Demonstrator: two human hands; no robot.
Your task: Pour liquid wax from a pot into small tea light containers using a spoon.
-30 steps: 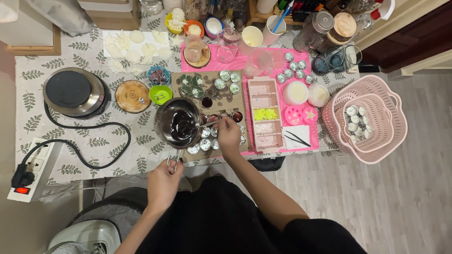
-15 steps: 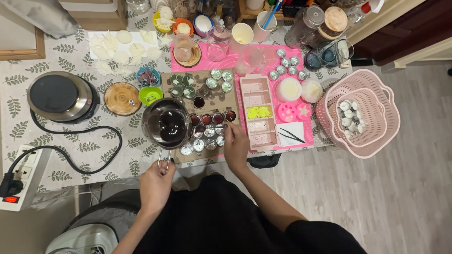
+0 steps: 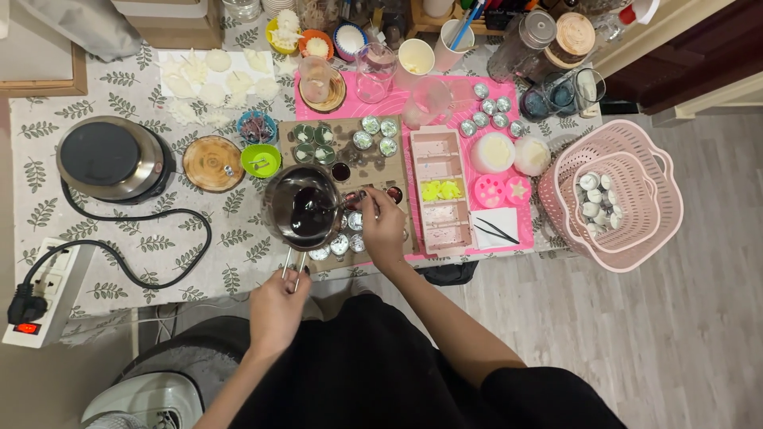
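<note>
The left hand (image 3: 276, 308) stayed clamped on the handle of a pot (image 3: 302, 208) of dark liquid, while the right hand (image 3: 383, 226), fingers pinched around a spoon (image 3: 338, 202), had come forward among small tins (image 3: 340, 243) on the bench (image 3: 159, 238).

The right hand (image 3: 381, 229), lying lower among the small tins near the frame's centre half a second ago, now sits higher, its spoon (image 3: 338, 204) reaching into the dark liquid of the pot (image 3: 302, 208).
</note>
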